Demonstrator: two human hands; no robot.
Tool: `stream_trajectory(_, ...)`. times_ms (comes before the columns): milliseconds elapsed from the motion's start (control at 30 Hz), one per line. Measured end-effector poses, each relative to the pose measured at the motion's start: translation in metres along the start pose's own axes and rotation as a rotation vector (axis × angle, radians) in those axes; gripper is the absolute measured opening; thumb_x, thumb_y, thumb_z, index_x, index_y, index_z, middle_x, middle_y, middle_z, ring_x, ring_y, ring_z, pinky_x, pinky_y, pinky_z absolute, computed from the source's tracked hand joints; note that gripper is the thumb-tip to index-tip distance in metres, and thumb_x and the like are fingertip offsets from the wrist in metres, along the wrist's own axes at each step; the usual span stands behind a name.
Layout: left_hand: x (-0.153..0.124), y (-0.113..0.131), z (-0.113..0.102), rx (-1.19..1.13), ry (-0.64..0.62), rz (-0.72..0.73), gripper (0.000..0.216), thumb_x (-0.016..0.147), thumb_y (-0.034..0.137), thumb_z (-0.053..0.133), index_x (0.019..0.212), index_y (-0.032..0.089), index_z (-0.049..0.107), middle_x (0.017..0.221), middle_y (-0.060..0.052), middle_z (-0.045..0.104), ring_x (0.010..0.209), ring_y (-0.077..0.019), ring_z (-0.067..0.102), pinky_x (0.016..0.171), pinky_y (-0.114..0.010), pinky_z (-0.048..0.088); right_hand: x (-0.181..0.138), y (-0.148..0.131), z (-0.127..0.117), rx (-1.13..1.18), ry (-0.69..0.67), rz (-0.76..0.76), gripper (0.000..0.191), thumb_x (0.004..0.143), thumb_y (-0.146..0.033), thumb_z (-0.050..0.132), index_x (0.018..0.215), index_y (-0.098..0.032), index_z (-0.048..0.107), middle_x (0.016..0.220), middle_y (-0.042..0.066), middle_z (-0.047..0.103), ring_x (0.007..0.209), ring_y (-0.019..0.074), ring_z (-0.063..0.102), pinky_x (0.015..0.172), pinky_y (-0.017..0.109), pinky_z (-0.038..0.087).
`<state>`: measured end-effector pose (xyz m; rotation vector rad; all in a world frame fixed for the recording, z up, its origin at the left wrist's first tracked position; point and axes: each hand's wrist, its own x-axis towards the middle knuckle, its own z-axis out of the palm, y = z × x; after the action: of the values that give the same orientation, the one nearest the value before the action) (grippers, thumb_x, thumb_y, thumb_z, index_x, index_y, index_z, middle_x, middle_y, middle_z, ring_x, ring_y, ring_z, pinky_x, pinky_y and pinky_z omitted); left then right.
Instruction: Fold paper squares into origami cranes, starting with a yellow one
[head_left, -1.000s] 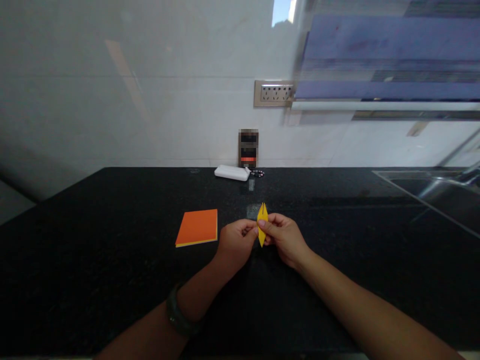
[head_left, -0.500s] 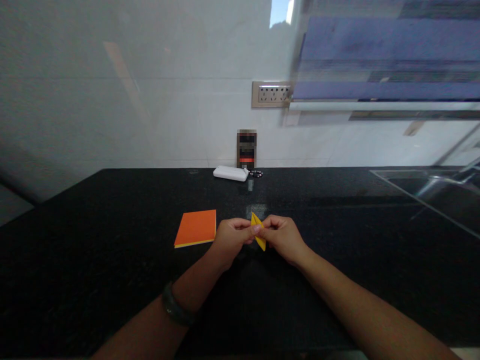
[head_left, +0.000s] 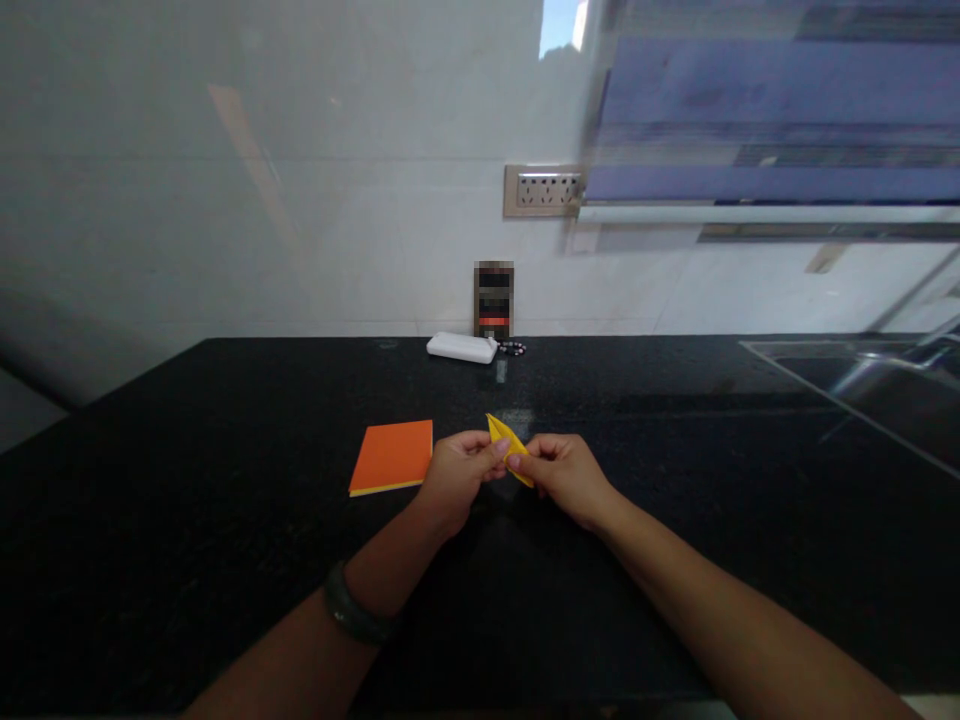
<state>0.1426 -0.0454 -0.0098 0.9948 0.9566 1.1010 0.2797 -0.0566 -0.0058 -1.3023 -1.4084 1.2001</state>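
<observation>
A small folded yellow paper (head_left: pixel 508 444), narrow and pointed at both ends, is pinched between my two hands just above the black countertop (head_left: pixel 225 560). My left hand (head_left: pixel 457 474) grips its left side with closed fingers; a dark band sits on that wrist. My right hand (head_left: pixel 564 476) pinches its right side, fingers curled. The paper lies tilted, one tip up to the left and the other down to the right. A stack of orange square paper (head_left: pixel 392 455) lies flat on the counter just left of my left hand.
A white rectangular box (head_left: pixel 463 347) and a small dark upright object (head_left: pixel 493 299) stand at the back by the tiled wall. A wall socket (head_left: pixel 541 189) is above them. A steel sink (head_left: pixel 870 385) is set into the counter at the right.
The yellow paper has turned from upright to tilted, its top tip swinging left. Both hands stayed together and shifted slightly left and down.
</observation>
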Motion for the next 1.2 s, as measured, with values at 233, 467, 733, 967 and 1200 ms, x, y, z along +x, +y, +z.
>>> stream_trajectory(233, 0.0006, -0.0027, -0.0033, 0.033, -0.008, 0.024, 0.022, 0.061, 0.031, 0.068, 0.067, 0.011, 0.064, 0.061, -0.002, 0.061, 0.055, -0.0095, 0.053, 0.056, -0.022, 0.041, -0.001, 0.0015, 0.0007, -0.069, -0.114, -0.028, 0.027, 0.068, -0.036, 0.059, 0.053, -0.015, 0.05, 0.042, -0.006, 0.041, 0.038, 0.0047, 0.031, 0.037, 0.019, 0.02)
stream_trajectory(467, 0.0009, 0.0015, -0.0038, 0.019, 0.044, 0.05, 0.025, 0.062, 0.035, 0.066, 0.062, 0.011, 0.06, 0.058, -0.001, 0.059, 0.053, -0.0095, 0.052, 0.053, -0.022, 0.04, -0.0018, 0.0045, 0.0008, -0.132, -0.149, -0.081, 0.034, 0.068, -0.039, 0.059, 0.048, -0.015, 0.045, 0.041, -0.007, 0.034, 0.039, 0.0037, 0.025, 0.038, 0.019, 0.016)
stream_trajectory(733, 0.0042, 0.0023, -0.0081, -0.116, -0.029, -0.05, 0.025, 0.068, 0.036, 0.062, 0.066, 0.011, 0.057, 0.057, -0.001, 0.058, 0.047, -0.0073, 0.05, 0.049, -0.021, 0.038, -0.0019, 0.0025, -0.0002, 0.096, -0.256, -0.043, 0.037, 0.073, -0.048, 0.05, 0.06, -0.014, 0.053, 0.046, -0.004, 0.048, 0.04, 0.006, 0.042, 0.042, 0.019, 0.033)
stream_trajectory(967, 0.004, 0.0018, -0.009, -0.168, -0.043, -0.118, 0.02, 0.072, 0.03, 0.059, 0.07, 0.011, 0.056, 0.061, -0.004, 0.06, 0.051, -0.0094, 0.054, 0.05, -0.021, 0.04, 0.0007, 0.0041, -0.0009, 0.179, -0.265, -0.034, 0.025, 0.073, -0.039, 0.055, 0.068, -0.014, 0.055, 0.054, -0.003, 0.051, 0.043, 0.0054, 0.044, 0.045, 0.02, 0.035)
stream_trajectory(1200, 0.0032, 0.0023, -0.0065, -0.114, -0.015, -0.18, 0.019, 0.073, 0.028, 0.058, 0.072, 0.009, 0.059, 0.061, -0.004, 0.059, 0.049, -0.0083, 0.053, 0.048, -0.02, 0.039, 0.0016, 0.0075, -0.0031, -0.175, -0.078, -0.394, 0.027, 0.068, -0.013, 0.057, 0.094, -0.019, 0.052, 0.081, 0.001, 0.05, 0.057, 0.0073, 0.046, 0.051, 0.021, 0.039)
